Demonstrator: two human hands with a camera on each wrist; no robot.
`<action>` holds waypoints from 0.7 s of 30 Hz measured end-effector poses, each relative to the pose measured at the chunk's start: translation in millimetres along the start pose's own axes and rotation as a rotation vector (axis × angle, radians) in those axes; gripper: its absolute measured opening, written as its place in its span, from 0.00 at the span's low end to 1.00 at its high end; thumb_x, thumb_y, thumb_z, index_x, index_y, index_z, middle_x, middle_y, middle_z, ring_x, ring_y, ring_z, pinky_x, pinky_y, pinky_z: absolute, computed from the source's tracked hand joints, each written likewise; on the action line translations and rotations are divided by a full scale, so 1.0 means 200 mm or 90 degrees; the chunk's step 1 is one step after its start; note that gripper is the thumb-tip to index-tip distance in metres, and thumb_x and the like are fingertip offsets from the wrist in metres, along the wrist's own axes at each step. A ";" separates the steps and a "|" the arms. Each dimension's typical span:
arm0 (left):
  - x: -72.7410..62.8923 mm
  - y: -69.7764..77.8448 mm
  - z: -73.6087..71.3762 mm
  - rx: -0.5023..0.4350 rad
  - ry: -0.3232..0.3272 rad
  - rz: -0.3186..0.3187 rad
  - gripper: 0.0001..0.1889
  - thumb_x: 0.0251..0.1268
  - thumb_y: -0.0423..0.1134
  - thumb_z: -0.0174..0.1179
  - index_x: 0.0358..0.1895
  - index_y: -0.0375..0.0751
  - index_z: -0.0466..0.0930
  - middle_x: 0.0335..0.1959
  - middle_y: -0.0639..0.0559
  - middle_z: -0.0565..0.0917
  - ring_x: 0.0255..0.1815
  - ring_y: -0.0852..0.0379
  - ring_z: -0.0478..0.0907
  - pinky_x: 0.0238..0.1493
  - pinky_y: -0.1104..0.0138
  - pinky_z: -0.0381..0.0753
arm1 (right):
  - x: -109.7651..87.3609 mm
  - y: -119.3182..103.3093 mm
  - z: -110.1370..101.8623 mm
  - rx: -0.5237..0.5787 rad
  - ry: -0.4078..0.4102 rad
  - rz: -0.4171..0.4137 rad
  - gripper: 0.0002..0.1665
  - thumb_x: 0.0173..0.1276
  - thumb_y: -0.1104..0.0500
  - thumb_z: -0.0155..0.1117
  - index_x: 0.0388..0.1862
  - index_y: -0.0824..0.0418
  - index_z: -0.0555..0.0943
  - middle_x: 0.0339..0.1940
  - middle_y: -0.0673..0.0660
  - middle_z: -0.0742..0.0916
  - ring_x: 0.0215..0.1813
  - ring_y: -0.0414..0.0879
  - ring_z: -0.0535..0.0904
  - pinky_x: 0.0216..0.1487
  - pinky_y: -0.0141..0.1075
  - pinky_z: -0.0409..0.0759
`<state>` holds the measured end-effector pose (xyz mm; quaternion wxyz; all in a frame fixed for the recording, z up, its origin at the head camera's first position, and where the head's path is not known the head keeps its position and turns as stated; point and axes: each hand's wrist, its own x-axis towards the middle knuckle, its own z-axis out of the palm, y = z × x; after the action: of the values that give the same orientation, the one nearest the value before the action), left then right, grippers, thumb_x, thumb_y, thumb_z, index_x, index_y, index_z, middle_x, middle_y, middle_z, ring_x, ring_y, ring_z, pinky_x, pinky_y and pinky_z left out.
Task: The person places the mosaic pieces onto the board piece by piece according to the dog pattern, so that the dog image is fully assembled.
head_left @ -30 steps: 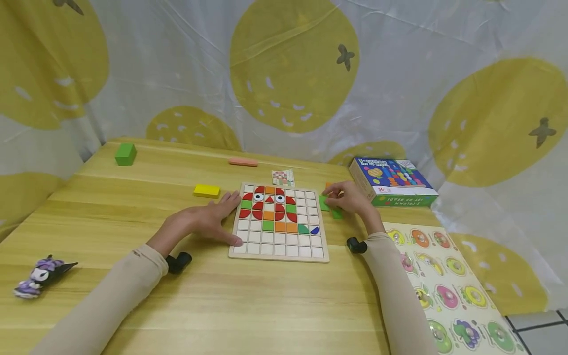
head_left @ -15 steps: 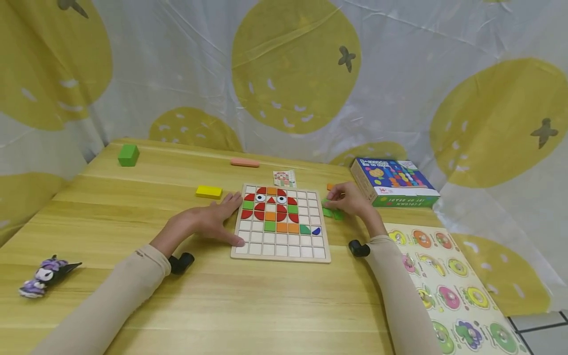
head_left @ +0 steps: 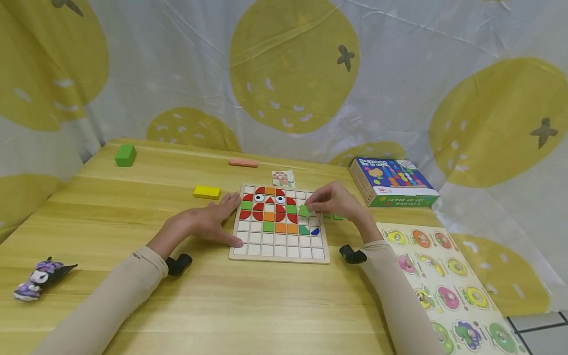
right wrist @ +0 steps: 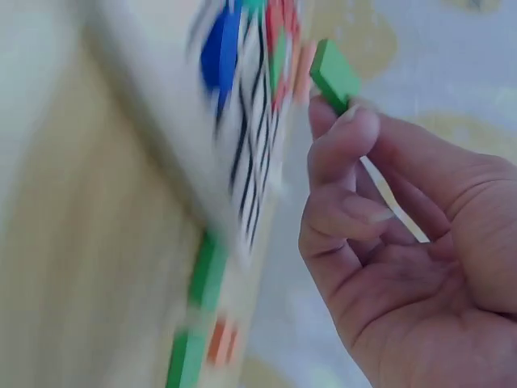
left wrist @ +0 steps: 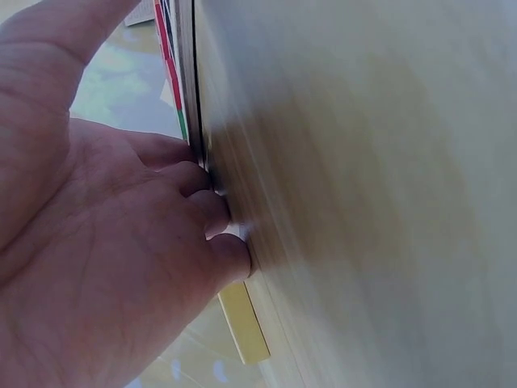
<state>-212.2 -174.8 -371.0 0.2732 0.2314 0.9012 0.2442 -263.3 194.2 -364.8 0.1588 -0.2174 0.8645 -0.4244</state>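
A wooden grid board (head_left: 279, 259) lies mid-table, partly filled with red, orange, green and blue tiles and two eye tiles. My left hand (head_left: 206, 222) rests at its left side, fingers along the edge and thumb on the lower left corner. Between thumb and fingertips my right hand (head_left: 339, 202) pinches a green square tile (right wrist: 335, 73), held over the right part of the grid. Below that tile in the head view sit a green quarter-round tile (head_left: 303, 230) and a blue half-round tile (head_left: 315, 231). More green tiles (head_left: 338, 217) lie just right of the board, partly hidden by the right hand.
Behind the board lie a picture card (head_left: 283, 178) and a pink stick (head_left: 243, 162). A yellow block (head_left: 206, 192), green block (head_left: 126, 155) and figurine (head_left: 40, 281) are to the left. A toy box (head_left: 395, 182) and fruit knob puzzle (head_left: 443, 271) stand right. Orange tiles (right wrist: 222, 341) lie beside the board.
My right hand has picked up a green tile from the pile right of the board and carried it left over the grid. The left hand stays at the board's left edge.
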 end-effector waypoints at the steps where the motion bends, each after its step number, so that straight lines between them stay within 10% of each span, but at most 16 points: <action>1: 0.00 0.00 0.00 0.001 0.000 0.000 0.68 0.64 0.63 0.74 0.88 0.31 0.35 0.90 0.33 0.33 0.90 0.32 0.30 0.85 0.35 0.36 | 0.01 -0.03 0.03 0.005 -0.019 -0.006 0.07 0.75 0.65 0.73 0.45 0.68 0.93 0.34 0.58 0.92 0.28 0.46 0.80 0.30 0.31 0.78; 8: 0.00 0.01 0.00 0.001 -0.002 0.005 0.68 0.64 0.63 0.75 0.88 0.31 0.36 0.90 0.33 0.33 0.90 0.32 0.30 0.85 0.34 0.37 | 0.06 -0.16 0.23 0.050 -0.126 -0.030 0.05 0.74 0.67 0.73 0.41 0.67 0.93 0.27 0.57 0.90 0.25 0.53 0.80 0.31 0.32 0.80; 21: 0.00 -0.02 0.00 -0.018 0.003 0.027 0.71 0.59 0.71 0.73 0.89 0.33 0.37 0.90 0.33 0.33 0.89 0.31 0.30 0.83 0.31 0.35 | 0.07 -0.21 0.37 -0.024 -0.141 -0.109 0.03 0.68 0.65 0.79 0.38 0.65 0.95 0.31 0.52 0.93 0.28 0.38 0.81 0.33 0.29 0.83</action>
<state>-213.2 -178.4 -373.1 0.2691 0.2456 0.8933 0.2633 -231.8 115.5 -376.2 0.2120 -0.3389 0.8279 -0.3933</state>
